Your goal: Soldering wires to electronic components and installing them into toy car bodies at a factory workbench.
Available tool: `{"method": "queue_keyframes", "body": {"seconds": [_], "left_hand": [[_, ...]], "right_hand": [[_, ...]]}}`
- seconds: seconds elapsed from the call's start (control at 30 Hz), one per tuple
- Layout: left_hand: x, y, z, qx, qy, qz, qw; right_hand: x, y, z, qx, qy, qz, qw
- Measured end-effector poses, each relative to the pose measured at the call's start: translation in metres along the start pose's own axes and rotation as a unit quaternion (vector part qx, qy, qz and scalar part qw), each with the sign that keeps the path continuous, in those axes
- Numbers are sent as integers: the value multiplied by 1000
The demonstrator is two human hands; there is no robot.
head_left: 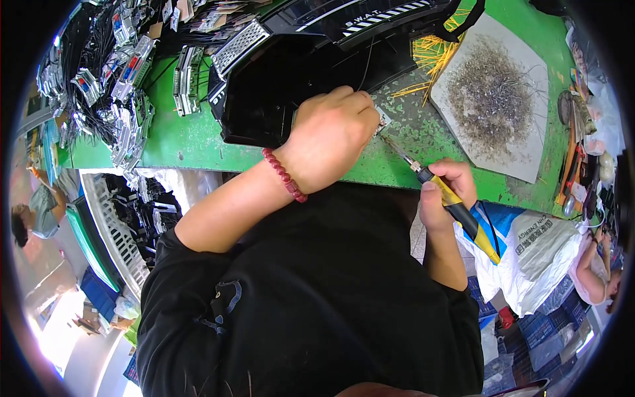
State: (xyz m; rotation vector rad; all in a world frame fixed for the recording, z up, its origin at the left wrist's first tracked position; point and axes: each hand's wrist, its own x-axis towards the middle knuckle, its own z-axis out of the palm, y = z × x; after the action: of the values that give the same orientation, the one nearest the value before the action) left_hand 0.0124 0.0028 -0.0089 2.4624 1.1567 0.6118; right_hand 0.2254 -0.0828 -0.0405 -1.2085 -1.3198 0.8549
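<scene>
My right hand (448,192) grips a yellow and black soldering iron (461,213). Its metal tip points up and left, close to a small silvery part (383,122) beside my left fingers. Curled with its back upward, my left hand (333,135) is closed at that part; its fingertips are hidden, so the exact hold does not show. A red bead bracelet (284,175) circles the left wrist. Just beyond the left hand lies a large black plastic shell (264,92) with a silver grille pattern. One thin dark wire rises near the left knuckles.
The green workbench (228,159) has worn paint. A pale board (456,109) covered with dark bits and yellow wires (433,63) lie to the right. Many silver parts with black wires (126,86) are piled left. Tools line the right edge. White sacks (536,251) hang below.
</scene>
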Motion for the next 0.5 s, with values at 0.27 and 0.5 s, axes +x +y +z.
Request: {"method": "queue_keyframes", "body": {"seconds": [0.27,0.5], "left_hand": [[-1,-2,1,-9,3,1,1000],[0,-1,-1,-8,1,7,1000]], "right_hand": [[2,1,-2,-21,-20,-1,1000],[2,1,3,55,40,-9,998]]}}
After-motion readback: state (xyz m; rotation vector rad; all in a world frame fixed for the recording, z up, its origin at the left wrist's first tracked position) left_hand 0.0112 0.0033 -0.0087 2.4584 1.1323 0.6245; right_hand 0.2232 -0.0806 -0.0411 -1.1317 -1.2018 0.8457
